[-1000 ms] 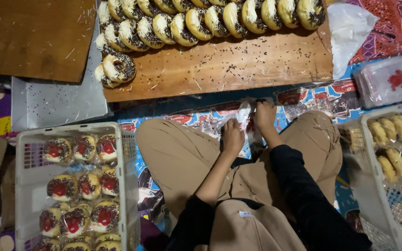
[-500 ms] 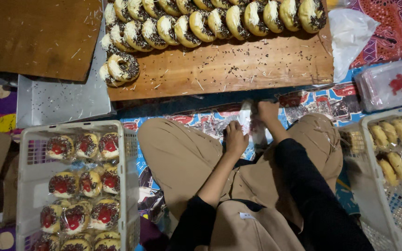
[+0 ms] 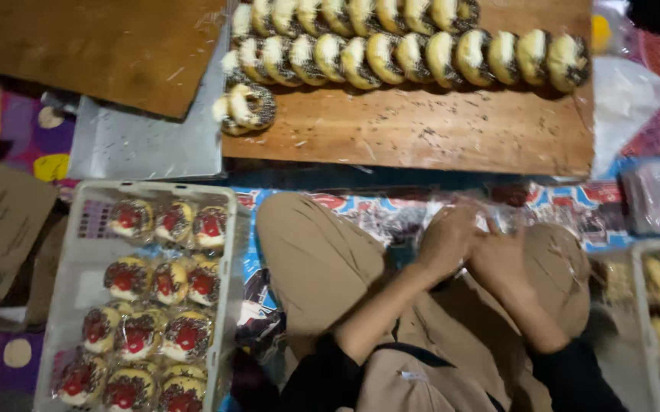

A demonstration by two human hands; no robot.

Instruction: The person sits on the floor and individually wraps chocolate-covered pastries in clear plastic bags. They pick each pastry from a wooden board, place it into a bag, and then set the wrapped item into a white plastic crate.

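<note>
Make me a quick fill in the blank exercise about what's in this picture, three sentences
The doughnuts sprinkled with dark bits lie in rows on a ____ board.
The wrapped doughnuts with red tops sit in a white ____.
Both hands, left hand and right hand, meet above the person's ____.

Missing words: wooden; crate; lap

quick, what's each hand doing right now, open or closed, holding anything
Left hand: fingers curled on a thin clear plastic wrapper, holding it.
Right hand: also closed on the same wrapper; what is inside cannot be told through the blur.
</note>
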